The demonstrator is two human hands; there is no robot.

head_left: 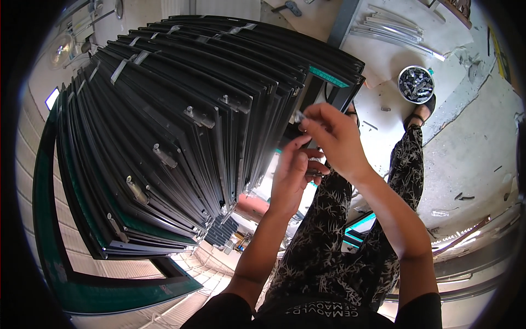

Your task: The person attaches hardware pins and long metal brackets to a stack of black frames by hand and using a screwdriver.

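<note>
A row of black frames (pixel 181 93) stands packed side by side, filling the left and middle. Small shiny fittings with a short pin, such as this fitting (pixel 198 117), sit on several frame corners. My right hand (pixel 341 140) is closed in a pinch on a small shiny fitting (pixel 299 117) beside the right end of the row. Just below it, my left hand (pixel 293 178) is turned partly palm up with its fingers curled. Small dark metallic pieces (pixel 314 174) show between those fingers; their exact kind is hard to make out.
A round bucket (pixel 400 88) of dark metal pieces stands on the floor beside my foot. Light metal strips (pixel 392 33) lie farther off, near a grey beam (pixel 344 24). Loose scraps dot the floor. A green-faced frame (pixel 98 293) stands at the near left.
</note>
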